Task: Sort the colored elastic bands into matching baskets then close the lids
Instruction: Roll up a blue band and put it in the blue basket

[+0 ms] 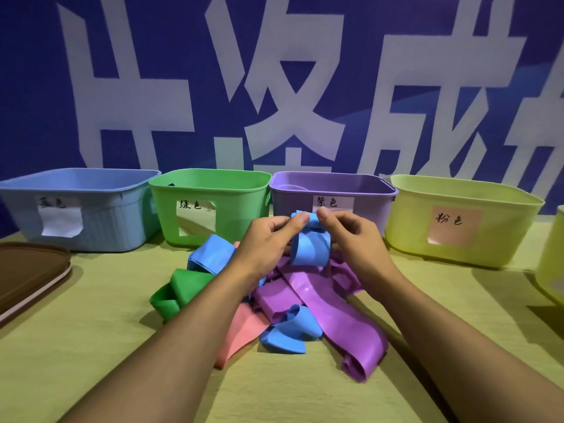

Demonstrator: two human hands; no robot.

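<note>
A blue backdrop with large white characters stands behind a yellow-green cloth-covered surface (91, 346). Four open plastic baskets line the rear edge: a light blue basket (122, 230) at upper left, then a green basket (244, 215), a purple basket (280, 203) and a yellow-green basket (503, 236), each bearing a handwritten label. A brown lid (27, 270) lies flat at the left edge.

Both hands are raised at frame centre, close together. The left hand (268, 236) and right hand (354, 233) each pinch the top of one folded blue elastic band (309, 245), held above the pile and in front of the purple basket. Below it lie a tangle of purple bands (329, 312), a green band (180, 288), a pink band (241, 331) and further blue bands (290, 331).

Risk assessment: the held band's lower fold hangs near the purple bands; lifting may drag neighbouring bands along. The blue basket is well apart to the left, so a loose pinch could drop the band short or into the green basket.
</note>
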